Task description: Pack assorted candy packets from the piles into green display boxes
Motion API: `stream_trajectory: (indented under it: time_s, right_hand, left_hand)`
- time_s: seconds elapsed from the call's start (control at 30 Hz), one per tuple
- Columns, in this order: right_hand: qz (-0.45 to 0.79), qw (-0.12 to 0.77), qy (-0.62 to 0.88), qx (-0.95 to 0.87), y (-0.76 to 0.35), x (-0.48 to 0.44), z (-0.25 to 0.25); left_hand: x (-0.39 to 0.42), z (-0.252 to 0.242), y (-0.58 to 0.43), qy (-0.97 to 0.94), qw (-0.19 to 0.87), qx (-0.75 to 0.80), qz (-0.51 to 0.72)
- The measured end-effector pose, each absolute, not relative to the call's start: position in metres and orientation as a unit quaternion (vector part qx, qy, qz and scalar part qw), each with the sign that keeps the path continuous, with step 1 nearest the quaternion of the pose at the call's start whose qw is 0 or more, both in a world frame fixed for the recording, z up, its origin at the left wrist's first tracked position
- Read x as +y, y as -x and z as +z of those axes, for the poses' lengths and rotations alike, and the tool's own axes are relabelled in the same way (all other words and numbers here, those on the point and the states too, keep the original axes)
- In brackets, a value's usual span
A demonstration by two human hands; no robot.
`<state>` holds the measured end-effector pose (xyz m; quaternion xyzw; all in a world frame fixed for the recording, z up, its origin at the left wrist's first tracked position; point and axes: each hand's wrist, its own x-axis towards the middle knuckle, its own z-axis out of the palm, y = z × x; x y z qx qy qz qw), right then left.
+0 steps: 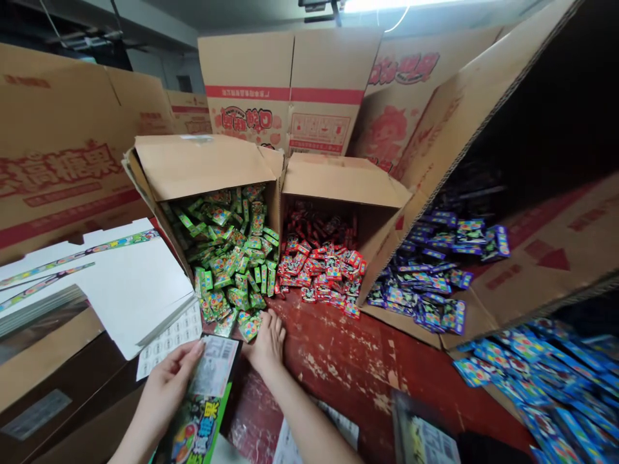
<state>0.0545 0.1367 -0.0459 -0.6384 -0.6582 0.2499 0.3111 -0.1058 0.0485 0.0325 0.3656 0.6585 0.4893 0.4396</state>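
the left hand [167, 380] pinches the edge of a printed bag [197, 422] between thumb and fingers, the bag slanting just right of that hand. the right hand [267, 343] is palm down, fingers half curled; i cannot tell whether it holds anything. green packets [231, 258] heap just beyond its fingers, and red packets [322, 267] lie further off to its right. the heap looks loose, so a careless pull by the right hand could topple extra packets or mix the two colours where they meet. with only an edge pinched, the bag could twist or slip if the right hand, close beside it, knocks it
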Motion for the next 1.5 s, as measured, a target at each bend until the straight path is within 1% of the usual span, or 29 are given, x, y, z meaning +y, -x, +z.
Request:
stream_trajectory:
  time_s: [0.07, 0.13, 0.23, 0.3, 0.37, 0.5, 0.57, 0.67, 0.73, 0.83, 0.87, 0.97, 1.07, 1.13, 1.27, 1.4, 1.5]
  right_hand:
    - [0.233, 0.302, 0.630, -0.677, -0.059, 0.137, -0.059]
    - [0.272, 0.350, 0.604, -0.662, -0.081, 0.133, -0.059]
    - [0.434, 0.450, 0.491, -0.608, -0.133, 0.118, -0.037]
    - [0.535, 0.473, 0.407, -0.569, -0.167, 0.103, -0.015]
    - [0.571, 0.480, 0.371, -0.554, -0.194, 0.089, 0.007]
    - [0.533, 0.488, 0.370, -0.584, -0.221, 0.074, 0.039]
    - [0.533, 0.457, 0.367, -0.610, -0.226, 0.072, 0.049]
    - [0.584, 0.408, 0.331, -0.618, -0.228, 0.074, 0.055]
    - [0.605, 0.432, 0.331, -0.582, -0.225, 0.078, 0.051]
    - [0.587, 0.501, 0.393, -0.500, -0.218, 0.087, 0.039]
    - [0.582, 0.508, 0.412, -0.484, -0.217, 0.090, 0.036]
    - [0.586, 0.472, 0.422, -0.505, -0.215, 0.096, 0.035]
    - [0.581, 0.408, 0.396, -0.583, -0.214, 0.094, 0.039]
    - [0.580, 0.388, 0.379, -0.608, -0.210, 0.085, 0.039]
    - [0.634, 0.402, 0.382, -0.538, -0.198, 0.057, 0.025]
    - [0.654, 0.395, 0.403, -0.504, -0.187, 0.031, 0.012]
    - [0.650, 0.407, 0.428, -0.479, -0.181, 0.020, 0.006]
  left_hand:
    - [0.051, 0.022, 0.110, -0.352, 0.469, 0.645, 0.490]
    - [0.054, 0.014, 0.106, -0.355, 0.490, 0.627, 0.491]
    - [0.059, 0.006, 0.090, -0.373, 0.520, 0.602, 0.478]
    - [0.060, 0.004, 0.073, -0.390, 0.548, 0.575, 0.466]
    - [0.059, 0.006, 0.052, -0.402, 0.585, 0.539, 0.453]
    - [0.054, 0.020, 0.014, -0.407, 0.658, 0.471, 0.424]
    - [0.051, 0.027, 0.000, -0.413, 0.678, 0.447, 0.412]
    - [0.047, 0.030, -0.013, -0.411, 0.692, 0.432, 0.408]
    - [0.044, 0.026, -0.019, -0.405, 0.687, 0.433, 0.420]
    - [0.039, 0.018, -0.027, -0.395, 0.672, 0.437, 0.449]
    - [0.038, 0.017, -0.029, -0.394, 0.665, 0.440, 0.457]
    - [0.032, 0.016, -0.033, -0.399, 0.643, 0.456, 0.468]
    - [0.025, 0.017, -0.031, -0.414, 0.635, 0.471, 0.451]
    - [0.020, 0.018, -0.025, -0.412, 0.633, 0.479, 0.447]
    - [0.009, 0.016, -0.005, -0.419, 0.576, 0.516, 0.475]
    - [0.005, 0.005, 0.010, -0.523, 0.522, 0.526, 0.421]
    - [0.005, -0.005, 0.011, -0.554, 0.505, 0.510, 0.423]
